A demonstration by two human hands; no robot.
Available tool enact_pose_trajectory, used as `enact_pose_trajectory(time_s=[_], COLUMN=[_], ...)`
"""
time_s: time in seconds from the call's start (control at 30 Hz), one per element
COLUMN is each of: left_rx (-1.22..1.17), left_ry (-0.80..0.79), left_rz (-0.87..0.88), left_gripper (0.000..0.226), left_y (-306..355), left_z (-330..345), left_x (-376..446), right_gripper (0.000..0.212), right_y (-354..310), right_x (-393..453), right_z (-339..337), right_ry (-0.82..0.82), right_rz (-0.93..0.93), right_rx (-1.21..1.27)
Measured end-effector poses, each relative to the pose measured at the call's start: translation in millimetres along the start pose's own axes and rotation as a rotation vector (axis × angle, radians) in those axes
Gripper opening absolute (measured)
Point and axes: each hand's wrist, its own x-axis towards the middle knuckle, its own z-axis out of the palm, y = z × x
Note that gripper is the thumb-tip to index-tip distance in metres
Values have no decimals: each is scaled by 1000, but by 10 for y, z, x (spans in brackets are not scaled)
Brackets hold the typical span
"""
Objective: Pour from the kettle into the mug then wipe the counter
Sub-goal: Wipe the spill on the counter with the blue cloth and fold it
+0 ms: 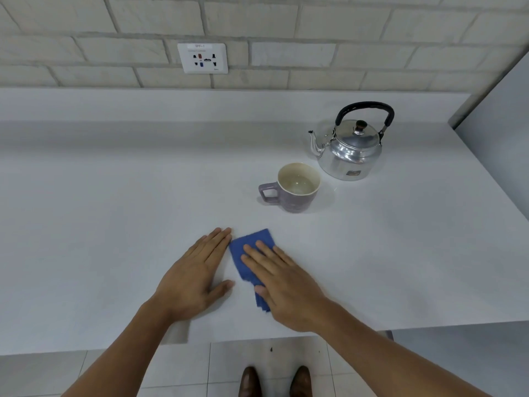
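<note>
A shiny metal kettle [351,150] with a black handle stands upright at the back right of the white counter [114,213], spout pointing left. Just in front of it sits a purple mug [296,187] with a cream inside, handle to the left, holding some clear liquid. Near the front edge lies a blue cloth [252,245]. My right hand [286,285] presses flat on the cloth, fingers spread, covering its right part. My left hand [194,279] rests flat on the bare counter just left of the cloth, holding nothing.
A white wall socket [202,58] sits on the brick wall behind the counter. A grey panel [498,133] closes off the right side. The counter's front edge runs under my forearms, with tiled floor and my shoes [274,382] below.
</note>
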Motion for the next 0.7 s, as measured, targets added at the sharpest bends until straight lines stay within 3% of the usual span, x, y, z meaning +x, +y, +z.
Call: enact_pose_trajectory(time_s=[0.1, 0.23, 0.3, 0.43, 0.5, 0.6, 0.7], left_rx=[-164, -272, -267, -286, -303, -314, -329], left_ry=[25, 123, 158, 153, 134, 71, 30], left_rz=[-30, -167, -233, -302, -308, -318, -369], left_gripper=[70, 50, 41, 36, 37, 41, 45], left_y=[38, 218, 342, 599, 720, 873, 977], left_z=[-48, -54, -28, 0, 9, 51, 96], left_x=[-18, 16, 71, 218, 281, 333, 352], right_gripper=[58, 57, 52, 39, 47, 54, 36], right_y=[83, 247, 291, 266, 191, 71, 21], right_x=[-299, -690, -863, -1052, -1080, -1102, -1064], right_z=[-47, -183, -213, -195, -171, -119, -133], right_ry=[-74, -58, 37, 334, 311, 222, 219], right_rz=[-119, -85, 30, 450, 608, 646, 677], right_rx=[-5, 206, 336, 390, 390, 323, 379])
